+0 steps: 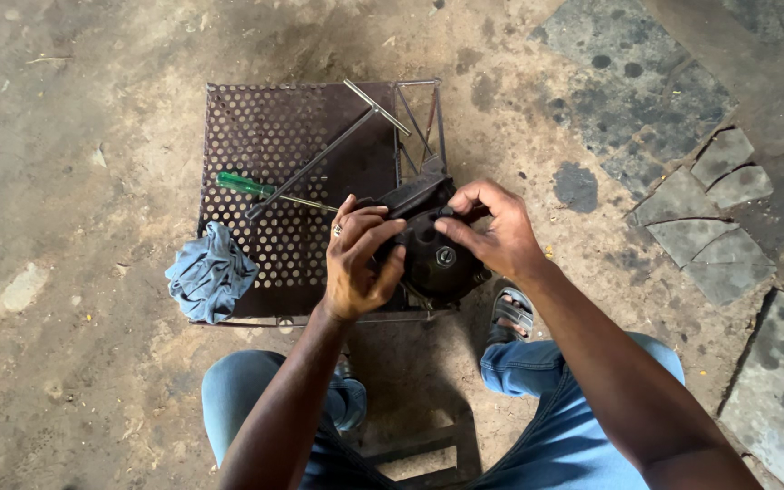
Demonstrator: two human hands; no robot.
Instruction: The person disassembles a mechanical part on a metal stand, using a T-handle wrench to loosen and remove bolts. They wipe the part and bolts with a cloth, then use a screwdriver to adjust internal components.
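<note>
On the right edge of the brown perforated metal table [269,136], a round black greasy metal part [437,259] sits between both hands. The left hand [356,263] curls its fingers [376,227] around the part's left side; the right hand [492,231] pinches its top edge.

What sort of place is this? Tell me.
Likely an outdoor repair spot: a perforated metal stand on bare ground, a T-handle wrench, a green screwdriver, both hands on a black engine part.

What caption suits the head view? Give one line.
Both hands, left hand and right hand, grip a dark metal part on a perforated stand.
</note>
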